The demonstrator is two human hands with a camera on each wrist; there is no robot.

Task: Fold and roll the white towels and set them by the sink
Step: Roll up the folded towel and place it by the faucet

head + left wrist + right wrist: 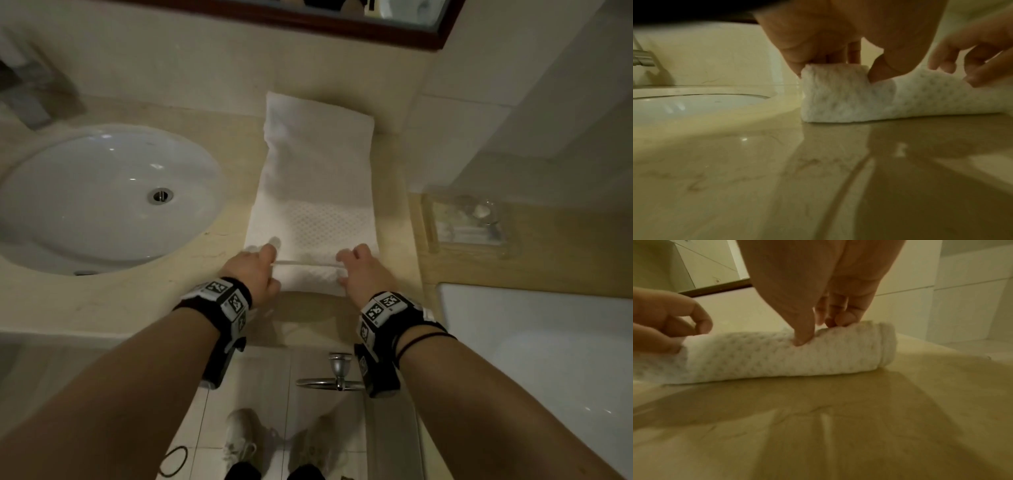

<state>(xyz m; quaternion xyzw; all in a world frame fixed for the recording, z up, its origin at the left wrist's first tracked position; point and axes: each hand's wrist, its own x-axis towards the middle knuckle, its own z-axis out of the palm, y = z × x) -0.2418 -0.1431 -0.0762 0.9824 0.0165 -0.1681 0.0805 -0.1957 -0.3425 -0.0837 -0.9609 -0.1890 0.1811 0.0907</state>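
Observation:
A long white towel (315,178), folded into a strip, lies on the beige counter (113,301) right of the round white sink (102,192). Its near end is rolled into a short tight roll (308,272). My left hand (263,270) pinches the roll's left end (834,91), thumb in front and fingers behind. My right hand (356,270) pinches the right end (838,350) the same way. The far end of the towel leans up against the back wall.
A clear glass tray (466,222) with small toiletries sits on a wooden shelf to the right. A faucet (24,99) stands at the back left. A dark-framed mirror (342,24) hangs above. A metal towel ring (337,373) hangs below the counter's front edge.

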